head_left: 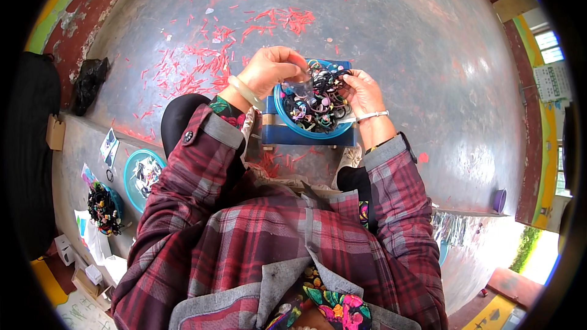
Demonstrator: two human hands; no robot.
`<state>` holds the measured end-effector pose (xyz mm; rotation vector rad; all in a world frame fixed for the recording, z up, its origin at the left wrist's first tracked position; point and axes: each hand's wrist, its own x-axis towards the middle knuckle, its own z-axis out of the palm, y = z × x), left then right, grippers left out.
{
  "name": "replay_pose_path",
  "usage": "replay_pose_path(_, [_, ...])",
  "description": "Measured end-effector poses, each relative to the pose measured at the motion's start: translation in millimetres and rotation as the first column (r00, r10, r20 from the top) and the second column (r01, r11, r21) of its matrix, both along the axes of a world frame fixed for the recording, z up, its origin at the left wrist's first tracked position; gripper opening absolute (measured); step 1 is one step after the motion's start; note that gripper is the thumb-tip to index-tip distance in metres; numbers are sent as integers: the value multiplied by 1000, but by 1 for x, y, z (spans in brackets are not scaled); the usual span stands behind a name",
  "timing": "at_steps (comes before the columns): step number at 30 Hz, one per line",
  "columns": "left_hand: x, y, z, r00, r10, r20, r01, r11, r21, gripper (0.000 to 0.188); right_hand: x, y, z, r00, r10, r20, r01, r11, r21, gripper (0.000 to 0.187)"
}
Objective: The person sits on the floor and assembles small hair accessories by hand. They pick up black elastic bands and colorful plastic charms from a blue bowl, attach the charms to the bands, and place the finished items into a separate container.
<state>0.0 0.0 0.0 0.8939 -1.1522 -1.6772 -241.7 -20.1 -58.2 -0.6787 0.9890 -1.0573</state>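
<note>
**Work under way, with plenty left in front of you**

You sit over a wide grey floor (pixel 422 67), and the largest thing close before you is a low bench (pixel 275 135) with a blue top. On it, between your two hands, stands a round blue basin (pixel 309 133), filled with a loose tangle. Near your left side on the ground is a second blue basin (pixel 126 178) with mostly pale pieces in it, and just beyond it rises a dark heap of bands (pixel 103 209).

Your left hand (pixel 275 73) is raised above the front basin's left side, thumb and fingers pressed together on what looks like clear plastic (pixel 298 87); its exact shape is hard to make out. Your right hand (pixel 362 93) is at the other side, its thumb and fingers narrowed on some dark cords (pixel 333 79) that run on into the pile. The hair ties (pixel 319 109) themselves, many black with coloured beads, lie in that front basin.

As far as this shows, you are partway: a few strands are in your fingers, most remain tangled below, and none can be confirmed as finished. Smallest of all, thin red scraps (pixel 296 21) lie scattered beyond the bench.
</note>
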Motion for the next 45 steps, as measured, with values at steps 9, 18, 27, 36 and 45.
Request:
replay_pose_path(9, [-26, 5, -16, 862, -123, 492, 70, 990, 125, 30, 21, 8, 8, 1000, -8, -21, 7, 999, -54, 13])
replay_pose_path(18, [-37, 4, -34, 802, -110, 587, 84, 994, 72, 31, 25, 15, 26, 983, 169, -65, -179, 964, -198, 22])
replay_pose_path(27, [-38, -2, -40, 995, 54, 88, -82, 936, 341, 22, 22, 10, 23, 985, -77, -153, 13, 926, -377, 30])
replay_pose_path(36, [-35, 6, -38, 990, -116, -77, 136, 924, 358, 15, 26, 18, 28, 965, 248, -85, -258, 958, -128, 23])
replay_pose_path(45, [-33, 5, -40, 999, -46, 0, 42, 917, 396, 12, 12, 9, 36, 984, 106, -145, -125, 984, -125, 14])
